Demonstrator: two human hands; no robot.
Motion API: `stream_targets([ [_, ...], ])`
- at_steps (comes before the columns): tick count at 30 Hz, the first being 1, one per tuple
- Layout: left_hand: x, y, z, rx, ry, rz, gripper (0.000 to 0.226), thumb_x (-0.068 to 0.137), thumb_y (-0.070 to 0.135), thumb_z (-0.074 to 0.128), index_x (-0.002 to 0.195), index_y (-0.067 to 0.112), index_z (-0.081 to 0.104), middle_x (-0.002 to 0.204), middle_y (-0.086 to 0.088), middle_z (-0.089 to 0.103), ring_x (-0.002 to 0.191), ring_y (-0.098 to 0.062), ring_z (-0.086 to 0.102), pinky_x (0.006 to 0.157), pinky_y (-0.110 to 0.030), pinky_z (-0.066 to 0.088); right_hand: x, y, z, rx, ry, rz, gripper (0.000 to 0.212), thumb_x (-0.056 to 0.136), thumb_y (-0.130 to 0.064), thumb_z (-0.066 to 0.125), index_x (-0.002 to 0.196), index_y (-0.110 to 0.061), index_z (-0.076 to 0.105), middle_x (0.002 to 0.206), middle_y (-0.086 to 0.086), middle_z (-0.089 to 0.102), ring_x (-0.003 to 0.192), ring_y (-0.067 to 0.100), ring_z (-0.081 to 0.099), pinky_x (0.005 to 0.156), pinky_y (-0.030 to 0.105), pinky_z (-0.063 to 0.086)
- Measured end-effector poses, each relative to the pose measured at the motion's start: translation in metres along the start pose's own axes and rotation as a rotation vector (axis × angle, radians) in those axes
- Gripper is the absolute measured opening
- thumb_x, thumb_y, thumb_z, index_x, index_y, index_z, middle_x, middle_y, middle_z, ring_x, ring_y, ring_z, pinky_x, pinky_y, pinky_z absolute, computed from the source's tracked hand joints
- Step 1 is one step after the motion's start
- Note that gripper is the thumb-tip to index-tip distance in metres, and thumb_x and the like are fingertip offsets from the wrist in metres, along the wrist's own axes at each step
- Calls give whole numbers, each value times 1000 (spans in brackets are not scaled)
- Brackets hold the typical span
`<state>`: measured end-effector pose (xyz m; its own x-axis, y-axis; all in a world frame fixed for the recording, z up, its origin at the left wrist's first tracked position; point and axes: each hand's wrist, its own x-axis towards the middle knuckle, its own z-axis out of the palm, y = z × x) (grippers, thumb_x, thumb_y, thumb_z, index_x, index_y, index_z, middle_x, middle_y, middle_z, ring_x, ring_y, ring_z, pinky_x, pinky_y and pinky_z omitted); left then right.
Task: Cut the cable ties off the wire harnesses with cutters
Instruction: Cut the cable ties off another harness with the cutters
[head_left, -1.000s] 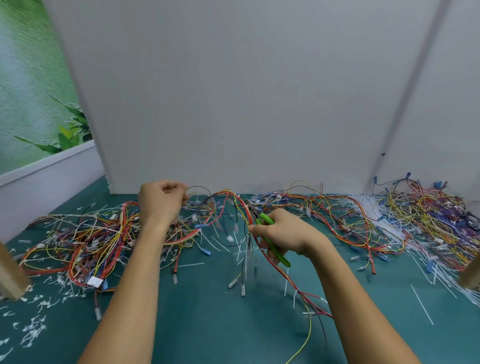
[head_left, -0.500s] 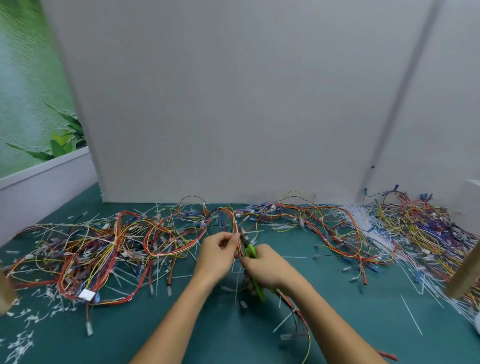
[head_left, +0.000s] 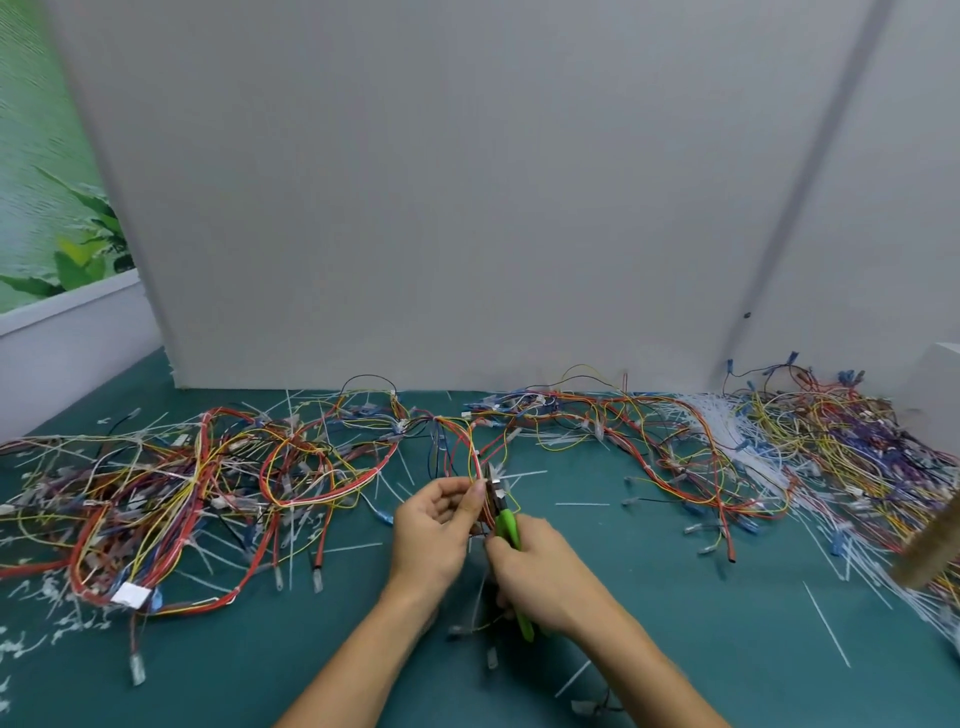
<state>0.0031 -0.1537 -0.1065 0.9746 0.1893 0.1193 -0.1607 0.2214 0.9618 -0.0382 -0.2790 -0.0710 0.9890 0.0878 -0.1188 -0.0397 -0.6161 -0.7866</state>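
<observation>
Sprawling wire harnesses (head_left: 200, 483), loose cable ties (head_left: 727, 431), white panel (head_left: 467, 208) behind

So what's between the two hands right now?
In the head view, the left hand and right hand flank a red-and-yellow wire bundle and the metal nose of the cutters.

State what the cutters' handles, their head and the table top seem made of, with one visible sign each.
The cutters' handles, in the right hand: probably plastic or rubber sleeves; bright matte green. The cutter head: metal; grey, dull glint. The table top: perhaps rubber or vinyl mat; flat, matte teal.
</observation>
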Motion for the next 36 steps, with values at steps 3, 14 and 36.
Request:
stream_targets([
  [3,-2,-2,0,-88,-21,-66,14,80,14,77,91,6,72,77,-3,75,69,-9,68,66,-19,56,-3,-2,-4,-5,-31,33,35,77,-41,42,86,-10,56,77,15,73,70,33,72,69,47,62],
  [14,1,1,-5,-219,-110,-228,29,60,30,85,79,9,77,73,-11,71,54,-14,57,47,-20,41,-8,-1,-6,-148,79,29,30,92,-41,51,80,-14,49,87,17,67,76,38,69,69,47,61],
  [36,0,-1,-5,-203,-116,-151,16,66,24,82,77,13,80,74,-8,73,55,-11,62,47,-18,46,-10,-4,-12,-30,-46,29,29,79,-41,50,84,-12,52,66,10,70,54,26,71,58,45,63],
])
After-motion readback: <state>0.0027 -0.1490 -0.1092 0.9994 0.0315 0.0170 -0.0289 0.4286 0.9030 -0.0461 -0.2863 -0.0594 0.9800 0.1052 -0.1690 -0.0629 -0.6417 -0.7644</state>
